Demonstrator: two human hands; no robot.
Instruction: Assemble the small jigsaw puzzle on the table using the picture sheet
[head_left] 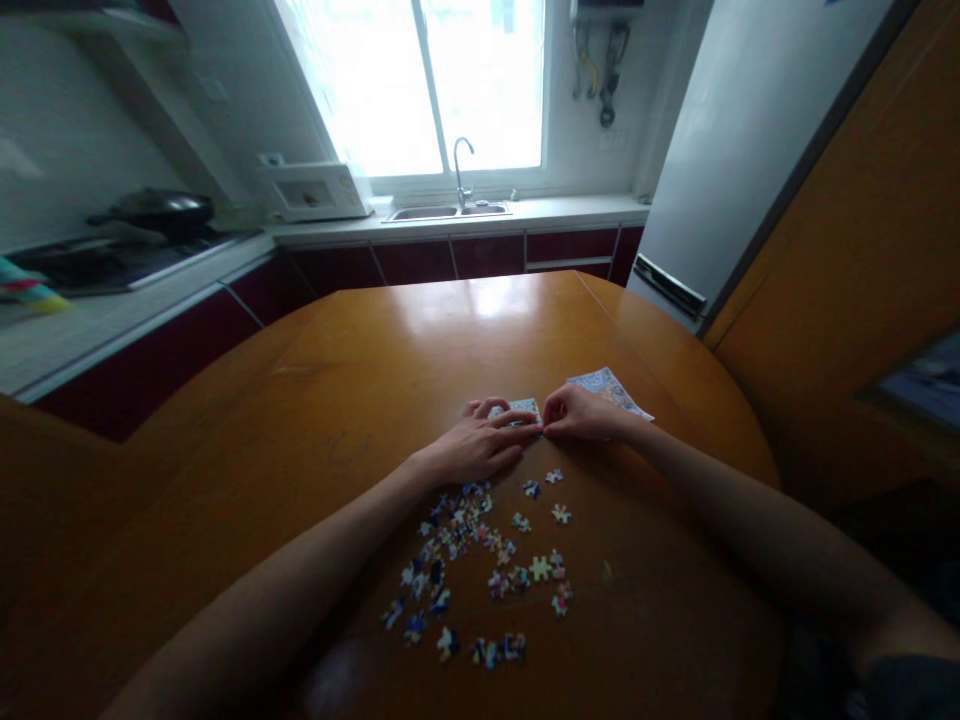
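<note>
Nearest, loose puzzle pieces point(460, 528) lie on the worktop point(337, 400), around six o'clock from the hands. The left hand point(480, 442) rests palm-down, fingers loosely spread by a small patterned panel point(526, 407). At its two o'clock, the right hand point(581, 412) bunches its fingertips; I cannot tell whether they pinch anything. Beyond, at one o'clock, lies a printed sheet point(611, 385).

The puzzle section point(527, 406) is partly hidden by the left hand point(476, 445); at three o'clock, the printed sheet point(611, 384) is partly covered by the right hand point(581, 412).

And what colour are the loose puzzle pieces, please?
The pieces are multicoloured: blue, white, pale yellow-green, some pink. They show best in the head view.
</note>
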